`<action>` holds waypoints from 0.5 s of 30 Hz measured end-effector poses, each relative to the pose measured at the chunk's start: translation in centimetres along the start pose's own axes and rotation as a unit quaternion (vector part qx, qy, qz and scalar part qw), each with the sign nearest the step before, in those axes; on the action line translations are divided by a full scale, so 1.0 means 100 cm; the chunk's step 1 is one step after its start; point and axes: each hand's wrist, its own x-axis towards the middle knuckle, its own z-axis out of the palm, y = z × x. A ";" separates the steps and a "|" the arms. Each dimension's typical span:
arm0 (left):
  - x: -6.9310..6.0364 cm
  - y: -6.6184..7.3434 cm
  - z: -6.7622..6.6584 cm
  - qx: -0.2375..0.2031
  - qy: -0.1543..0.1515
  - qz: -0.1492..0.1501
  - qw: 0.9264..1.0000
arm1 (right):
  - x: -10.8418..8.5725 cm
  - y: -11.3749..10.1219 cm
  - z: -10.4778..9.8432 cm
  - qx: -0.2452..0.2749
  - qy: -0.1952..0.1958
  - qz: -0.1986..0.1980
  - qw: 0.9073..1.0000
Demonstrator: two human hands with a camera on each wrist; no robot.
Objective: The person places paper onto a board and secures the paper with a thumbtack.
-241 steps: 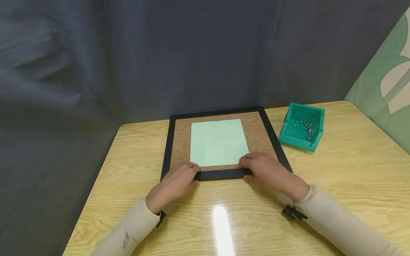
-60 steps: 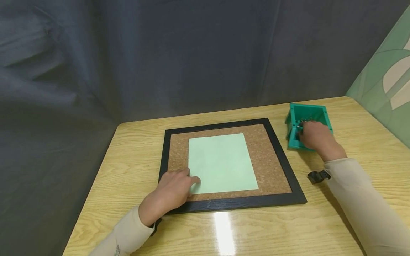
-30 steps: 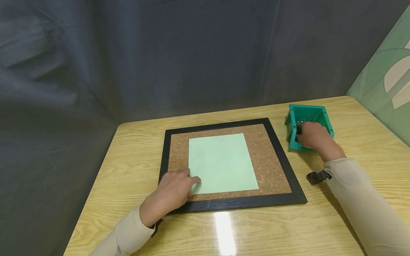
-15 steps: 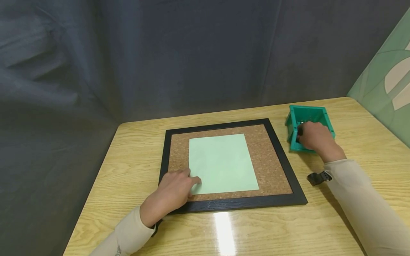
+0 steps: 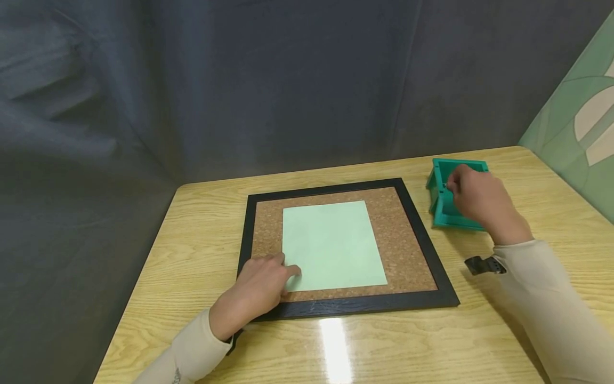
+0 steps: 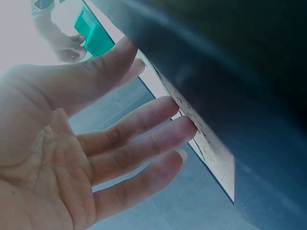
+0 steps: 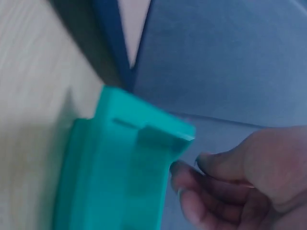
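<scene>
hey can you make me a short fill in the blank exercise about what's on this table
1. The surface of the board is made of ____.
2. The frame around it is ____ in colour.
3. In the head view, the green bin stands to the ____ of the board.
4. The hand nearest the pale green sheet is the person's ____ one.

Missing words: cork; black; right; left.

Paper (image 5: 333, 240) pale green; cork (image 5: 405, 250) speckled brown; frame (image 5: 364, 305) black; bin (image 5: 458, 221) teal; table (image 5: 206, 240) yellow, wood-grained; curtain (image 5: 288, 80) dark blue-grey.
</scene>
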 end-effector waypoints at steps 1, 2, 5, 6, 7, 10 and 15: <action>0.000 0.000 0.000 0.000 0.000 0.000 1.000 | -0.001 -0.003 -0.002 0.003 0.007 -0.007 1.000; 0.000 0.000 0.000 0.000 0.000 0.000 1.000 | -0.002 -0.006 -0.003 0.004 0.012 -0.013 1.000; 0.000 -0.001 0.000 -0.001 0.001 0.001 1.000 | -0.003 -0.016 -0.007 0.002 0.015 -0.038 0.999; 0.000 -0.001 0.000 -0.001 0.001 0.002 1.000 | -0.003 -0.019 -0.008 -0.001 0.009 -0.047 0.999; -0.001 0.000 0.000 -0.003 0.001 0.001 1.000 | -0.003 -0.022 -0.008 -0.003 0.003 -0.055 0.999; -0.001 0.000 0.000 -0.005 0.002 0.001 1.000 | -0.005 -0.032 -0.008 -0.006 -0.018 -0.076 0.997; -0.001 0.000 -0.001 -0.004 0.002 0.002 1.000 | -0.011 -0.049 0.000 -0.014 -0.029 -0.119 0.992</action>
